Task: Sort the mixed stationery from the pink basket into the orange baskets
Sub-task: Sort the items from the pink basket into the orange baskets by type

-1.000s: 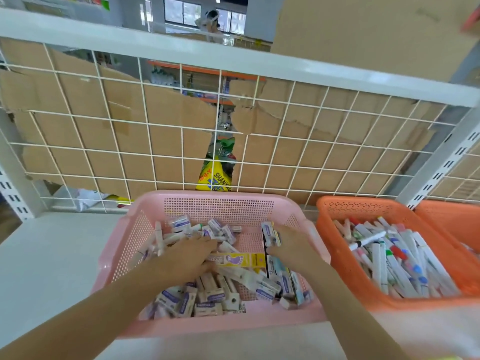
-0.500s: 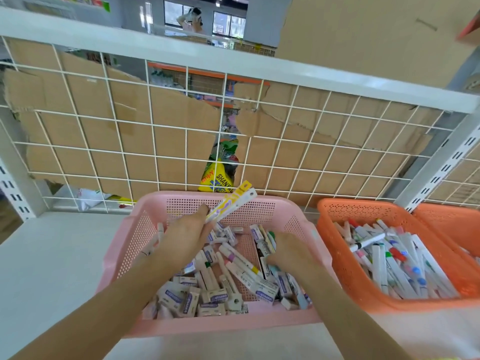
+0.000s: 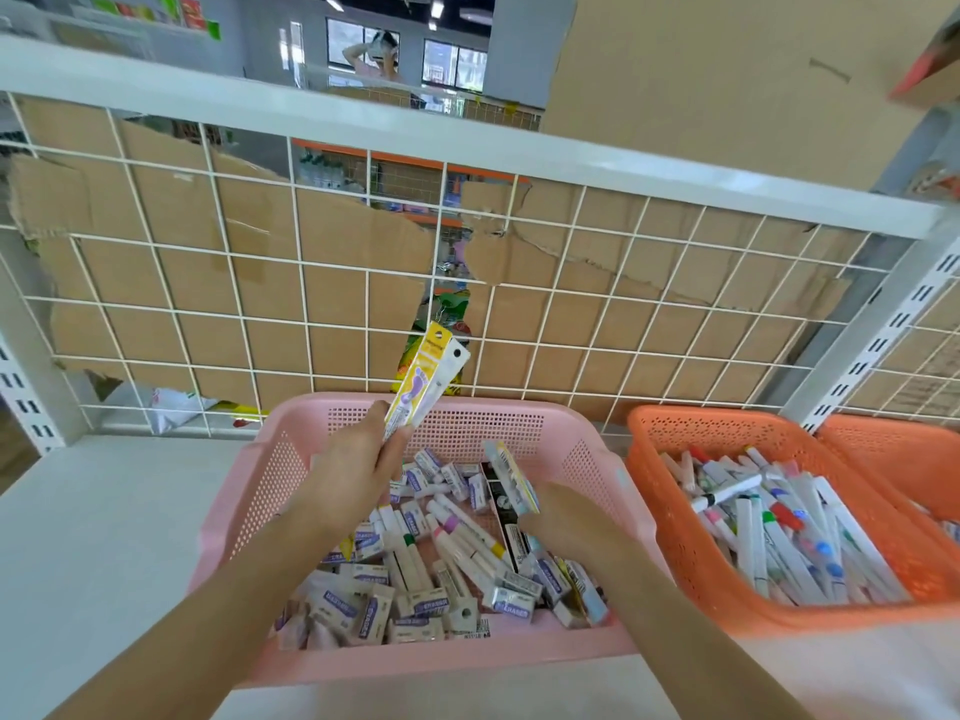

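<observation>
Two fingers and the thumb of the left hand are clamped on the lower end of a yellow-and-white pack, which is held up, tilted to the right, over the far rim of the pink basket at the centre of the frame. The right hand reaches into the same basket from the lower right. Its fingers are hidden under the back of the hand, right against a flat pack that stands on edge in the pile, and I cannot tell whether they grip it.

Around both hands the pink basket holds the mixed stationery: boxed erasers heaped along the near side and pale marker pens in the middle. Just to its right stands an orange basket filled with markers with coloured caps. A second orange basket touches its far right side and is cut off by the edge of the frame.

All three sit on a white shelf, backed by a white wire grid with torn cardboard behind it.
</observation>
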`<act>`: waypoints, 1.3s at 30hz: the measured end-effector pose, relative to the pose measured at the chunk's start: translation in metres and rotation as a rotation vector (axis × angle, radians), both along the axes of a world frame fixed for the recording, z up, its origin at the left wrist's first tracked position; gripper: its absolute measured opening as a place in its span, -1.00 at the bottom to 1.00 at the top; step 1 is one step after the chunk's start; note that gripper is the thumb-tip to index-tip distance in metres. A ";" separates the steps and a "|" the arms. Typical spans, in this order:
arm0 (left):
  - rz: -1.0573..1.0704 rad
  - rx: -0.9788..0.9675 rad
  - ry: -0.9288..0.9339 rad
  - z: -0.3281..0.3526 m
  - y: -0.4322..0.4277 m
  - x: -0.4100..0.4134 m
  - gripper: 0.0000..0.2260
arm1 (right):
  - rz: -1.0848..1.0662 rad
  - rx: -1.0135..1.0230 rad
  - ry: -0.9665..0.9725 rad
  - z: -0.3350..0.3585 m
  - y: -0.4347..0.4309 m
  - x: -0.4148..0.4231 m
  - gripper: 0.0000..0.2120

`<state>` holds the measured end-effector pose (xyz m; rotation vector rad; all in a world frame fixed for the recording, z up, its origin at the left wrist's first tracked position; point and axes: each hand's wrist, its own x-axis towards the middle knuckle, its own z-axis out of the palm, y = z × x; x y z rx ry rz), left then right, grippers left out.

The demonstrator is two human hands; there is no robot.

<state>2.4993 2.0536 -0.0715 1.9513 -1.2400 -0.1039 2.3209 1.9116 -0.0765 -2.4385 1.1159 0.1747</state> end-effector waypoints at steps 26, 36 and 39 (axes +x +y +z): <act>0.089 -0.035 -0.030 0.028 0.011 -0.017 -0.82 | -0.423 -0.250 -0.803 0.068 0.002 -0.069 -0.72; 0.143 0.019 -0.277 0.061 0.020 -0.060 -0.78 | -0.496 -0.459 -0.694 0.059 -0.008 -0.166 -0.79; 0.093 0.011 -0.251 0.055 0.010 -0.076 -0.74 | -0.509 -0.515 -0.670 0.056 -0.004 -0.205 -0.73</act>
